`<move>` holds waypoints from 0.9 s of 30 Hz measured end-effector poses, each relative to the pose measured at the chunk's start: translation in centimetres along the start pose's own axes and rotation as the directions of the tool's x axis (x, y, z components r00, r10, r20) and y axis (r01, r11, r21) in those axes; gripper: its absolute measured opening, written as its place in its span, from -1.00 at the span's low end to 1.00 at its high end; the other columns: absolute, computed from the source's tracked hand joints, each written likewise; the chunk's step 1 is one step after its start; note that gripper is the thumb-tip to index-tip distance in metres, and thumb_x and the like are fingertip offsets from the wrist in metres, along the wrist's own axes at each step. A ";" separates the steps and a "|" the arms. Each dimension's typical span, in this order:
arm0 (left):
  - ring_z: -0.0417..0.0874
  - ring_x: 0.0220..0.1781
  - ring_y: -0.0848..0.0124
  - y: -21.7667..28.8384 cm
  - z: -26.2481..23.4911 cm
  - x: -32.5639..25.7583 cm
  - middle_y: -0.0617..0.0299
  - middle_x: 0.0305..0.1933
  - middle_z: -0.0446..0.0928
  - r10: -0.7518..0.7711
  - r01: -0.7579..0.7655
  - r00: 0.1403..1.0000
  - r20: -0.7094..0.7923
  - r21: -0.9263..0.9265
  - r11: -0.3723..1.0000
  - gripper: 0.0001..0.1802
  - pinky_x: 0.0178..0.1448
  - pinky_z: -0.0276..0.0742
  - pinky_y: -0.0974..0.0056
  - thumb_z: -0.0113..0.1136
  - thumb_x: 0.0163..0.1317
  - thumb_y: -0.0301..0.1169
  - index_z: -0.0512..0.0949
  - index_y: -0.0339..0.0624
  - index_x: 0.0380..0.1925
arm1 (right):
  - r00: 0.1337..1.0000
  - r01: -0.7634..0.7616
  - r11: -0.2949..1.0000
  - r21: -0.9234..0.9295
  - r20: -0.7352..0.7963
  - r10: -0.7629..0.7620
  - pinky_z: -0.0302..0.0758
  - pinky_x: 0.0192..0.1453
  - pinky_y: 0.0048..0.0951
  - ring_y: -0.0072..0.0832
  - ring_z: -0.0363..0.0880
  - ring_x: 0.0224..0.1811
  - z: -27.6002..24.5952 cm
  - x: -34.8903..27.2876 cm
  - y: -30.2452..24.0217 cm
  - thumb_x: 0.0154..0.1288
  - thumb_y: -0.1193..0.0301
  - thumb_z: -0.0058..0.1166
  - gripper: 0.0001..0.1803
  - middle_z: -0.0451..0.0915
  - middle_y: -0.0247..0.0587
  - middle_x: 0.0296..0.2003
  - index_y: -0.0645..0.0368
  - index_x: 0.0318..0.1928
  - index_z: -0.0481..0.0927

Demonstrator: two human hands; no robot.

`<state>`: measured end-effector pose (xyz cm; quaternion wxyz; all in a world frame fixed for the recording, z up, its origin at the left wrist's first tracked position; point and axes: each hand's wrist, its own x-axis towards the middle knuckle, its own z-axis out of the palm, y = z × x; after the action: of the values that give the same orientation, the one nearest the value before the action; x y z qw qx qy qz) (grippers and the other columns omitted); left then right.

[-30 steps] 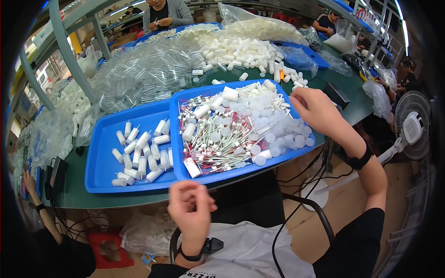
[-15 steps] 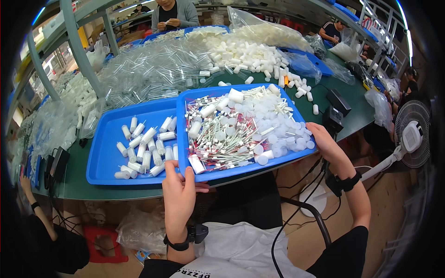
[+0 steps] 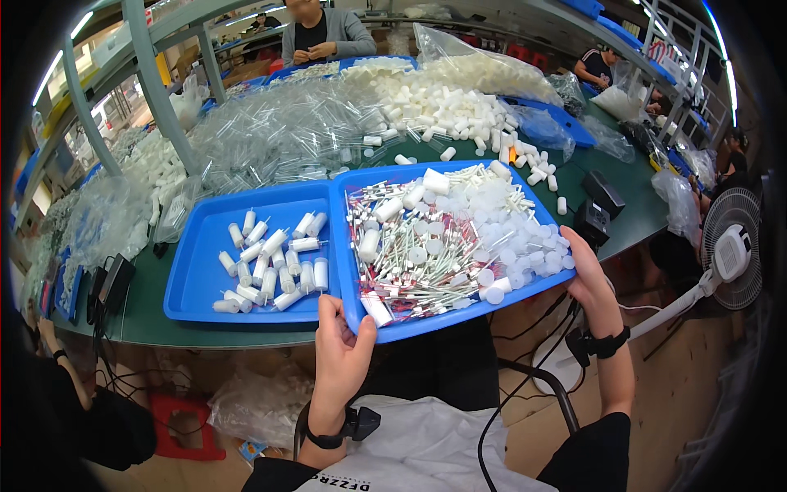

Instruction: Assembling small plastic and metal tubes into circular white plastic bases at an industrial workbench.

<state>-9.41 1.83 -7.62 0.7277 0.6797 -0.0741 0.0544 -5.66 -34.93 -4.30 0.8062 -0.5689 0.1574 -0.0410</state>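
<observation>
Both my hands grip a blue tray at the table's front edge. My left hand is closed on its near left corner, thumb on the rim. My right hand holds its right side, fingers partly hidden beneath. The tray bears thin white-and-red stick-like parts, translucent round caps and a few white cylinders. To its left, a second blue tray lies on the table, holding several white cylinders with thin pins. The held tray's left edge overlaps this one.
Behind the trays lie a heap of clear tubes and a pile of white cylinders. Black power adapters sit on the green table to the right. A fan stands at right. Co-workers sit across the table and at both sides.
The held tray has come toward me and slightly right, its near left corner now lower than the other tray's front edge. Both hands keep their hold; the view has shifted a little.
</observation>
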 end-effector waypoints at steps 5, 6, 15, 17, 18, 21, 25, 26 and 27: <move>0.48 -0.26 0.64 0.5 0.3 -0.1 0.16 -0.26 0.51 -0.004 0.012 0.998 0.056 -0.128 0.992 -0.71 -0.22 0.43 0.53 0.08 0.28 -0.55 0.16 -0.18 -0.17 | 0.994 0.112 0.990 0.086 -0.018 -0.111 0.59 -0.04 -0.42 -0.46 0.63 -0.13 -0.6 -1.1 -0.2 0.50 0.31 -0.20 -0.74 0.59 -0.18 -0.09 0.21 -0.03 0.46; 0.48 -0.26 0.64 0.6 0.2 0.0 0.16 -0.26 0.51 -0.007 0.014 0.998 0.058 -0.129 0.992 -0.71 -0.22 0.43 0.53 0.08 0.28 -0.55 0.16 -0.18 -0.17 | 0.988 0.153 0.985 0.086 -0.016 -0.152 0.59 -0.03 -0.42 -0.46 0.62 -0.12 -0.8 -1.3 -0.4 0.50 0.31 -0.20 -0.73 0.59 -0.19 -0.09 0.22 -0.03 0.46; 0.48 0.16 0.06 0.3 -1.4 -0.3 -0.10 0.17 0.37 -0.176 0.211 0.977 0.123 -0.709 0.673 -0.13 0.28 0.37 0.08 0.03 -0.25 -0.50 0.18 -0.46 0.24 | 0.976 0.210 0.966 0.153 0.028 -0.217 0.60 -0.01 -0.39 -0.42 0.62 -0.06 2.2 -4.9 -1.6 0.51 0.30 -0.23 -0.68 0.58 -0.12 -0.04 0.26 0.04 0.45; 0.50 0.13 0.07 1.6 -2.4 -1.0 -0.11 0.13 0.41 -0.134 0.128 0.990 0.043 -0.671 0.730 -0.15 0.26 0.39 0.09 0.03 -0.27 -0.44 0.23 -0.49 0.21 | 0.994 0.051 0.982 0.179 0.089 -0.068 0.58 0.02 -0.36 -0.39 0.62 -0.04 3.7 -4.7 -2.2 0.51 0.25 -0.25 -0.63 0.57 -0.09 -0.01 0.28 0.06 0.44; 0.51 0.11 0.07 2.0 -3.4 -1.5 -0.12 0.10 0.43 -0.139 0.072 0.989 -0.042 -0.688 0.722 -0.17 0.25 0.40 0.09 0.02 -0.26 -0.42 0.26 -0.49 0.18 | 0.993 -0.010 0.981 0.196 0.117 -0.013 0.56 0.08 -0.32 -0.36 0.61 -0.03 5.1 -4.4 -2.6 0.51 0.20 -0.27 -0.58 0.57 -0.08 0.00 0.29 0.07 0.44; 0.55 0.03 0.06 2.9 -5.2 -1.8 -0.11 0.03 0.48 -0.103 -0.060 0.979 -0.174 -0.737 0.673 -0.23 0.15 0.48 0.10 0.02 -0.24 -0.36 0.34 -0.50 0.11 | 0.789 -0.079 0.980 0.184 0.612 -0.052 0.53 0.08 -0.35 -0.39 0.62 -0.06 4.5 -0.9 -3.9 0.51 0.09 -0.32 -0.52 0.58 -0.06 -0.01 0.26 -0.04 0.48; 0.54 0.00 0.07 3.6 -8.5 -3.7 -0.14 0.05 0.46 0.058 -0.298 0.872 -0.487 -0.432 0.851 -0.22 0.10 0.52 0.12 0.03 -0.17 -0.27 0.33 -0.49 0.13 | 0.864 0.255 0.890 -0.379 0.502 -0.034 0.57 -0.08 -0.32 -0.34 0.63 -0.24 5.4 4.0 -7.0 0.46 0.14 -0.18 -0.59 0.65 -0.16 -0.26 0.24 -0.25 0.55; 0.54 0.01 0.08 4.1 -9.9 -4.3 -0.15 0.06 0.45 -0.024 -0.255 0.906 -0.422 -0.591 0.766 -0.20 0.10 0.52 0.11 0.03 -0.15 -0.25 0.29 -0.48 0.17 | 0.908 0.351 0.743 -0.570 0.402 -0.120 0.57 -0.08 -0.32 -0.31 0.64 -0.25 4.4 5.9 -6.6 0.39 0.20 -0.09 -0.66 0.67 -0.14 -0.27 0.24 -0.25 0.57; 0.54 0.01 0.08 4.2 -10.5 -4.3 -0.15 0.06 0.45 -0.018 -0.253 0.911 -0.411 -0.595 0.763 -0.20 0.10 0.52 0.11 0.03 -0.15 -0.25 0.29 -0.48 0.17 | 0.922 0.388 0.548 -0.741 0.310 -0.234 0.56 -0.09 -0.33 -0.28 0.65 -0.26 2.9 7.8 -5.9 0.32 0.25 -0.01 -0.71 0.68 -0.11 -0.28 0.24 -0.24 0.59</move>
<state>-14.03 12.73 -4.99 0.9088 0.3615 0.0161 0.2078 3.25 -36.29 0.45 0.4616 -0.8849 -0.0159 -0.0598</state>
